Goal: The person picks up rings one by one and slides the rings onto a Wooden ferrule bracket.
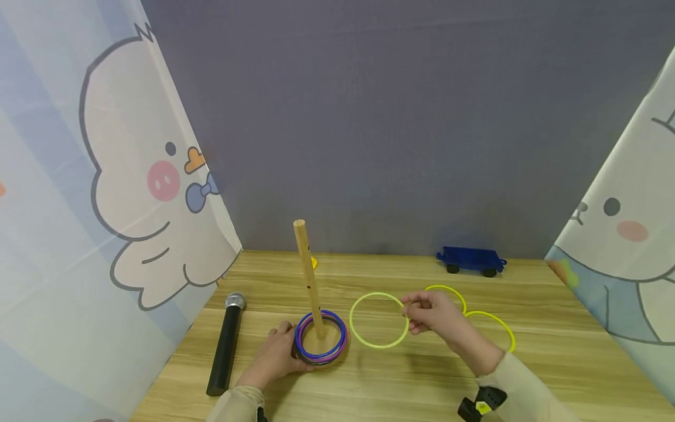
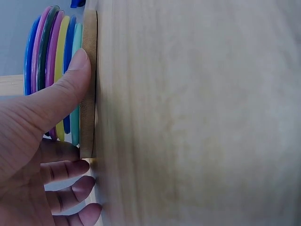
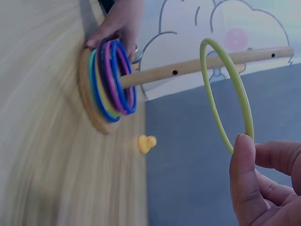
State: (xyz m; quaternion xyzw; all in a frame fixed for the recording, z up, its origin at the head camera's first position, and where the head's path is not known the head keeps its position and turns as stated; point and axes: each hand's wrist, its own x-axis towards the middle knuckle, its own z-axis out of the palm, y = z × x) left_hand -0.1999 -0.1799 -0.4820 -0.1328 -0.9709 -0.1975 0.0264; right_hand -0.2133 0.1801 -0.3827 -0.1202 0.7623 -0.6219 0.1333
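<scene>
In the head view, a wooden ring-toss stand with an upright post (image 1: 310, 272) stands near the table's middle. Several coloured rings (image 2: 51, 70) are stacked round the foot of its post, blue on top. My left hand (image 1: 278, 354) grips the left side of the round wooden base (image 2: 88, 122), thumb against its edge and the rings. To the right of the post, my right hand (image 1: 436, 316) pinches a yellow ring (image 3: 241, 96) between thumb and fingers. This ring is held up off the table, apart from the post. Two more yellow rings (image 1: 498, 318) lie beyond my right wrist.
A black microphone (image 1: 227, 346) with a silver head lies at the left. Towards the back right stands a blue toy wagon (image 1: 471, 258). A small yellow duck (image 3: 146, 143) sits behind the stand. A grey backdrop (image 1: 369, 129) rises along the rear edge, with printed cloths at both sides.
</scene>
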